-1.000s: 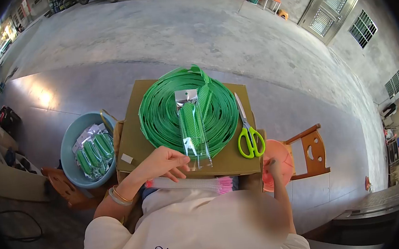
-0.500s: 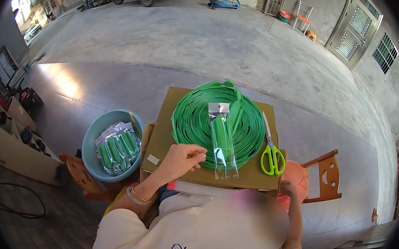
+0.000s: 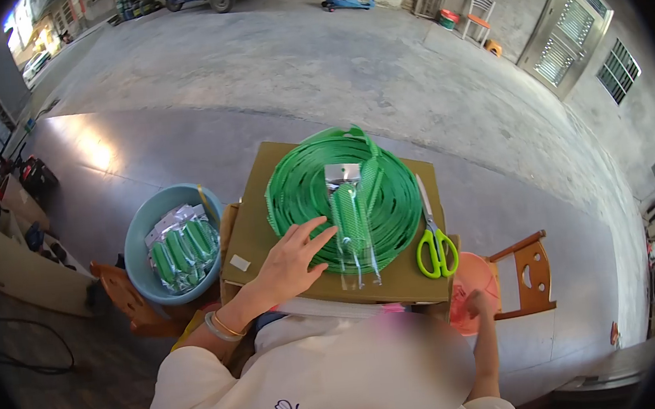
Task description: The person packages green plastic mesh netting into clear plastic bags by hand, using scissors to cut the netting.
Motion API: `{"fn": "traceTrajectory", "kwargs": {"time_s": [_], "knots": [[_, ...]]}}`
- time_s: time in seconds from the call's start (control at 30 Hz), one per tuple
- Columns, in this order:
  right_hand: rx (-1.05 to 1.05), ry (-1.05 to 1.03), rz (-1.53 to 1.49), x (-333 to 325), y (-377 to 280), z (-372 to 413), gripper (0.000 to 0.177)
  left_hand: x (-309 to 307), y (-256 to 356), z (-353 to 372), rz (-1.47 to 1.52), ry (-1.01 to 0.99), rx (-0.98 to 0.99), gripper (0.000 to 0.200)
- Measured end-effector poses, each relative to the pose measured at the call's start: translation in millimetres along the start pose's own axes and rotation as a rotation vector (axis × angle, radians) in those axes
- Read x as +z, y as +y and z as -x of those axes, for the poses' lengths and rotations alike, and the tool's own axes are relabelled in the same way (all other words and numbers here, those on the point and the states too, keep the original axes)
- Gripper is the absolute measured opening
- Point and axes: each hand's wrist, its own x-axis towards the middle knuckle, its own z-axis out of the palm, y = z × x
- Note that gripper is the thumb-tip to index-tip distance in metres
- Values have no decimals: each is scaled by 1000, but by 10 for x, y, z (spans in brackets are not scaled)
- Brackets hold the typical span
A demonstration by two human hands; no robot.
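My left hand (image 3: 292, 260) is open, its fingers spread at the edge of a clear plastic packet (image 3: 353, 229) with a folded green mesh strip inside and a silver top. The packet lies on a large coil of green mesh strip (image 3: 294, 180), which rests on a brown cardboard box (image 3: 256, 230). To the right, my right hand (image 3: 476, 303) is over a pink basin (image 3: 483, 273) with its fingers curled together; I cannot tell what is in them. Scissors with lime-green handles (image 3: 435, 253) lie on the box, right of the coil.
On the left a blue tub (image 3: 132, 237) holds several filled packets (image 3: 184, 252) and stands by a wooden chair (image 3: 121, 293). Another wooden chair (image 3: 534, 272) is beyond the pink basin. Farther off are a blue ride-on toy (image 3: 348, 0) and a metal chair (image 3: 478, 16).
My left hand has spread its fingers and reached up to the packet's side. My right hand has come more into view over the pink basin. The view has shifted slightly.
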Motion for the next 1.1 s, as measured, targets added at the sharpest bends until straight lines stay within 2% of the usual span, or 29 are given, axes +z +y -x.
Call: {"fn": "traceTrajectory", "kwargs": {"time_s": [0.03, 0.1, 0.17, 0.2, 0.23, 0.27, 0.3, 0.37, 0.43, 0.5, 0.57, 0.63, 0.7, 0.8, 0.9, 1.1], "knots": [[133, 6, 51, 258, 53, -7, 13, 52, 6, 4, -2, -26, 29, 64], [355, 215, -9, 430, 197, -53, 13, 149, 27, -71, -19, -18, 85, 66], [423, 407, -140, 284, 298, -148, 16, 278, 30, -95, -32, 36, 139, 62], [579, 139, -630, -269, 134, -237, 18, 336, 0, -123, -40, 79, 184, 57], [575, 214, -741, -631, -41, -243, 15, 404, -40, -150, -37, 121, 230, 53], [533, 301, -738, -1274, -551, -195, 12, 474, -53, -175, -27, 162, 274, 48], [482, 475, -830, -1400, -563, -199, 15, 516, -36, -185, -18, 186, 276, 44], [464, 580, -913, -1779, -838, -217, 16, 523, 4, -233, -20, 243, 267, 35], [346, 613, -1030, -2085, -1271, -209, 15, 476, 55, -274, -5, 295, 315, 37], [209, 653, -1140, -2095, -1706, -300, 11, 443, 56, -259, 13, 310, 312, 36], [35, 604, -1212, -1919, -2213, -437, 11, 417, 96, -268, 85, 327, 305, 35], [-169, 428, -1165, -1807, -2828, -408, 26, 408, 120, -243, 152, 309, 306, 34], [-395, 438, -1168, -1598, -3264, -430, 30, 386, 137, -188, 206, 267, 307, 33], [-596, 597, -976, -1422, -3504, -444, 32, 383, 94, -129, 192, 255, 414, 36], [-700, 741, -800, -1310, -3434, -547, 30, 375, 93, -69, 177, 287, 388, 36], [-686, 743, -786, -1259, -3436, -541, 21, 417, 97, -12, 271, 314, 416, 23]]}}
